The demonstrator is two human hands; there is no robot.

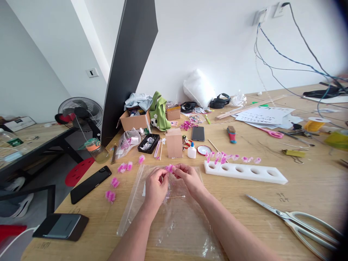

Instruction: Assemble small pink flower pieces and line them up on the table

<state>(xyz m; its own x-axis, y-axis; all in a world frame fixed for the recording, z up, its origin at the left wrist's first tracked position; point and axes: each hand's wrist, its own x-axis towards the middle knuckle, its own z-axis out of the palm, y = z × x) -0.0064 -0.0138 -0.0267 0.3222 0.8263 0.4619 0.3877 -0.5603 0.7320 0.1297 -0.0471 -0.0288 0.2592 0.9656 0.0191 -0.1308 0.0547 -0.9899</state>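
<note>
Between the fingertips of both hands is a small pink-and-white petal piece (170,168). My left hand (157,183) pinches it from the left, and my right hand (187,177) pinches it from the right. Both are above a clear plastic bag (179,228) lying flat on the table. A cotton swab (176,197) rests on the bag just below the hands. Several fluffy pink pieces (110,196) lie to the left. More pink petals (223,158) stand along the back of a white foam block with round holes (244,173) at the right.
Large scissors (285,215) lie at the right front. A black phone (91,184) and a power bank (61,226) sit near the left edge. Behind the hands stand a glue bottle (191,150), a cardboard block (174,143), a black tray (148,143) and another phone (198,133).
</note>
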